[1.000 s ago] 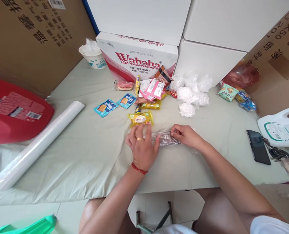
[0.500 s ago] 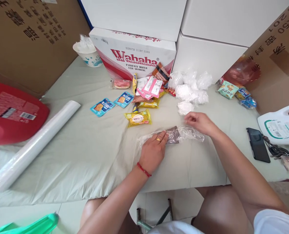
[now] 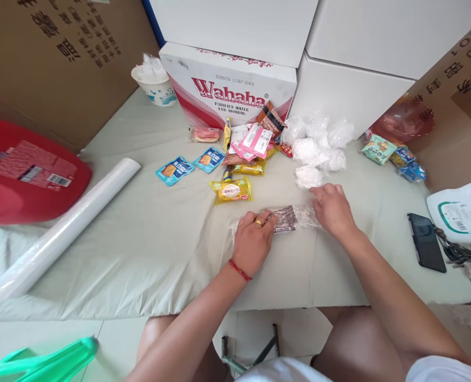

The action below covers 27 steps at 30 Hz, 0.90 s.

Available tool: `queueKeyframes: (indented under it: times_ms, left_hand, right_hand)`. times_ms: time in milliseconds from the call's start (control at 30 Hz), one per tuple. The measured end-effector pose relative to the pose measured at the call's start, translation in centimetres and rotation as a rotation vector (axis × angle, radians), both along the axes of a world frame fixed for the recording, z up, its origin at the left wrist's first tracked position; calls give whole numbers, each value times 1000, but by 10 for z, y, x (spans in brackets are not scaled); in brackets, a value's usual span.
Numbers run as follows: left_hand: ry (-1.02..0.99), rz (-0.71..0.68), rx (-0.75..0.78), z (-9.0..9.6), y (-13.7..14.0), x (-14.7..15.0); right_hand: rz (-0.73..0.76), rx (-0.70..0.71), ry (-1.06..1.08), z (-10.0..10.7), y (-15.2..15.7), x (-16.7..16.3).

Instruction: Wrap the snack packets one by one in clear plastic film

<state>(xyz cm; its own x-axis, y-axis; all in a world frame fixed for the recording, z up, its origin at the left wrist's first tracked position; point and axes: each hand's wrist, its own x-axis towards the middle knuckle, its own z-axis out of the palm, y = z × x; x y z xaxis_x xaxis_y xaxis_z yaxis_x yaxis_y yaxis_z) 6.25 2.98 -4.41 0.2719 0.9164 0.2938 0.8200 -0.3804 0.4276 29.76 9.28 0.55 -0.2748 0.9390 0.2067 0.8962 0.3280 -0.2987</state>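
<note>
A flat dark brown packet (image 3: pixel 286 218) lies on the cloth, covered in clear plastic wrap (image 3: pixel 305 216) that sticks out past both ends. My left hand (image 3: pixel 254 233), with a ring and a red cord bracelet, lies flat over the left part of the packet, fingers stretched out. Over the right end of the wrap rests my right hand (image 3: pixel 334 211), palm down, its fingers apart and the thumb side touching the plastic. Just beyond its fingertips sits a white bundle in thin plastic (image 3: pixel 308 176). A yellow snack packet (image 3: pixel 231 190) lies beyond my left hand.
Several snack packets (image 3: pixel 255 140) are heaped before a Wahaha carton (image 3: pixel 231 87), beside more plastic bundles (image 3: pixel 319 140). A roll of plastic film (image 3: pixel 68 225) and a red container (image 3: pixel 32 170) stand left. On the right are a phone (image 3: pixel 426 241), keys (image 3: pixel 460 252) and a white jug (image 3: pixel 462 212).
My right hand has come down onto the wrap's right end, its fingers opening from a closed curl. My left hand stays on the packet. The whole view has shifted slightly.
</note>
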Motion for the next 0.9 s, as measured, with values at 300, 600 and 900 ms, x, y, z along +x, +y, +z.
queueKeyframes:
  times_ms: [300,600,900]
  left_hand:
    - [58,329,-123,20,-6,-22]
    - [185,434,-202,22,-6,-35]
    - [369,363,-349,41,-7,-37]
  right_hand:
    - [322,-134,244,-27,-45,-55]
    - [45,-348,180,-22,-37,-69]
    - [34,-497,132,-4,-28,-72]
